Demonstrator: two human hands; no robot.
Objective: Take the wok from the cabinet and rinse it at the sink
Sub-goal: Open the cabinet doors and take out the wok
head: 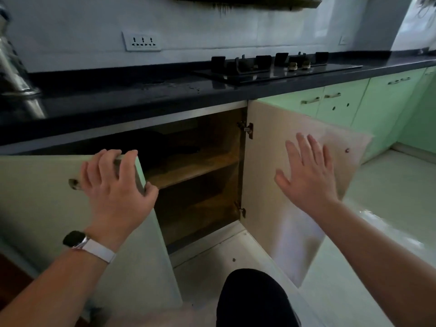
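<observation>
The cabinet (200,175) under the dark counter stands open, with a wooden shelf inside. A dark rounded shape, probably the wok (165,145), lies on the upper shelf in shadow; its outline is hard to make out. My left hand (115,182) grips the top corner of the left door (47,197), fingers curled over its edge. My right hand (306,173) is spread flat with straight fingers against the inner face of the right door (283,232), which is swung wide open.
A black gas hob (271,67) sits on the dark countertop (118,102). A metal faucet (14,74) rises at the far left. Green cabinet fronts (342,102) run to the right. My dark-clad knee (254,300) is low in front of the opening, over a pale floor.
</observation>
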